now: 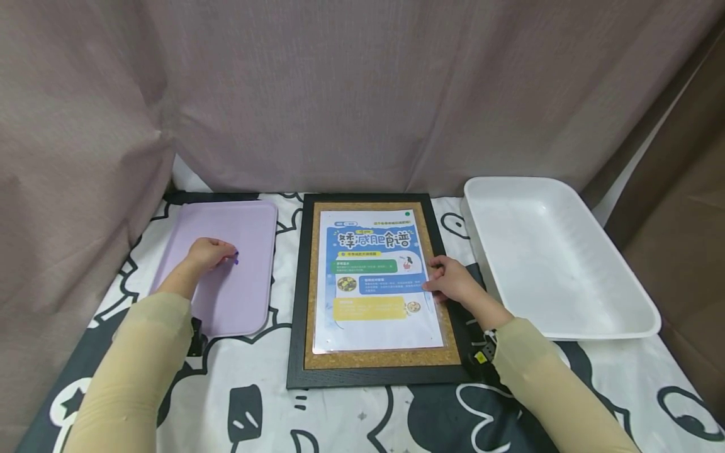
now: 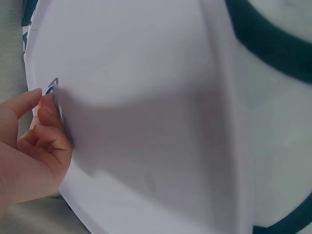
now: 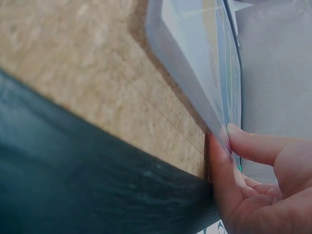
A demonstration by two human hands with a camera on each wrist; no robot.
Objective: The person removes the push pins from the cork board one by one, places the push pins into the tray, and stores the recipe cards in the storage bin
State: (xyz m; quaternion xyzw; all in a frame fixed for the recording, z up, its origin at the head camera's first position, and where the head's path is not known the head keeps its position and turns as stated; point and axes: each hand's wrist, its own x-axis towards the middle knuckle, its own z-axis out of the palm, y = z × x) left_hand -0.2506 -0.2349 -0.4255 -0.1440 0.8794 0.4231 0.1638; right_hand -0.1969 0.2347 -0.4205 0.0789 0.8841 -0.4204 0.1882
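A laminated sheet printed in blue, green and yellow lies on a black-framed cork board. At the sheet's right edge, my right hand pinches it between thumb and finger; in the right wrist view the sheet's edge is lifted off the cork. A round green pushpin sits at its top right corner. Over the lilac tray, my left hand pinches a small blue pushpin with its fingertips. Fingers partly hide the pin in the left wrist view.
A deep white plastic tub stands to the right of the board. Beneath everything is a black-and-white patterned cloth. Grey-brown curtains hang behind and at both sides.
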